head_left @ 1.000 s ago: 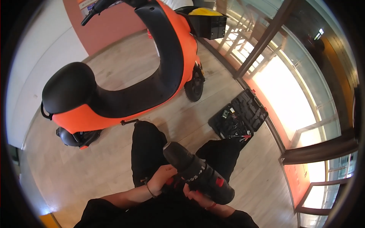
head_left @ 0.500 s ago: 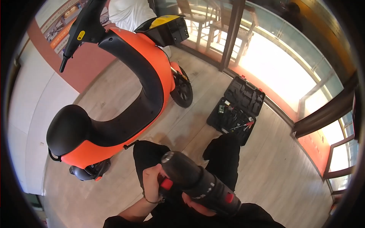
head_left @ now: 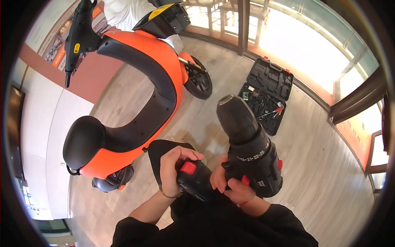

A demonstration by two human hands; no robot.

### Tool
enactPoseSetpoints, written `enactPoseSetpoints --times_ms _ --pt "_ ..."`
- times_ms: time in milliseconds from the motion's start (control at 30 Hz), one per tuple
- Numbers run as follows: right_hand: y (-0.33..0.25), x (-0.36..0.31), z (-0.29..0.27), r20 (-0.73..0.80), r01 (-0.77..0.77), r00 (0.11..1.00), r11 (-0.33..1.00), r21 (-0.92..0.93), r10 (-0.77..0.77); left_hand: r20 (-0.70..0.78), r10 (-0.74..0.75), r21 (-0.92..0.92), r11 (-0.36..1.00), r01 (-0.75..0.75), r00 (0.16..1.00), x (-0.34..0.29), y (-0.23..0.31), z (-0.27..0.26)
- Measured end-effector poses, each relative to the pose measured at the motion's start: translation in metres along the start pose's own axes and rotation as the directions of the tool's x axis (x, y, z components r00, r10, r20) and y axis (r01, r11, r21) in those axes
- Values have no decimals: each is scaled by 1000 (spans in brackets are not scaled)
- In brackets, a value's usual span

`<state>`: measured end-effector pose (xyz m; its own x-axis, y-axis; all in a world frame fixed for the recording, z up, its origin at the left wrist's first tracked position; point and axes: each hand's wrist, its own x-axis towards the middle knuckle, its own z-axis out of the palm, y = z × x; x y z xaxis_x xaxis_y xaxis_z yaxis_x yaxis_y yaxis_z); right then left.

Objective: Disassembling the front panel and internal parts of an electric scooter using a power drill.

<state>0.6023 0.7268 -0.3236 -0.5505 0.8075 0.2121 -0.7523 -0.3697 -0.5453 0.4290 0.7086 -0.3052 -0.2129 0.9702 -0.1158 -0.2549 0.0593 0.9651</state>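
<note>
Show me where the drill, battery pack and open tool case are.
Drill (head_left: 252, 149), head view: on the collar behind its chuck.
Battery pack (head_left: 196, 181), head view: on its black casing.
Tool case (head_left: 268, 80), head view: inside of the open lid.

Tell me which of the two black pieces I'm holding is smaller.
The compact block in your left hand; the drill in your right hand is longer, bulkier and has a tapered nose.

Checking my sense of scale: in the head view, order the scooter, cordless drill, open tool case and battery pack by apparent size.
1. Orange scooter
2. Cordless drill and open tool case, unranked: the drill's nearness to the camera makes it unsure
3. Battery pack
</note>
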Motion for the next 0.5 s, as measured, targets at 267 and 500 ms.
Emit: enactPoseSetpoints --times_ms 267,500 --pt "7 1 -17 -112 -115 989 979 -166 97 39 -72 101 993 68 997 -2 -24 -1" --pt "9 29 -50 -230 -227 941 968 106 246 -57 -245 -37 969 243 968 2 -55 -30"
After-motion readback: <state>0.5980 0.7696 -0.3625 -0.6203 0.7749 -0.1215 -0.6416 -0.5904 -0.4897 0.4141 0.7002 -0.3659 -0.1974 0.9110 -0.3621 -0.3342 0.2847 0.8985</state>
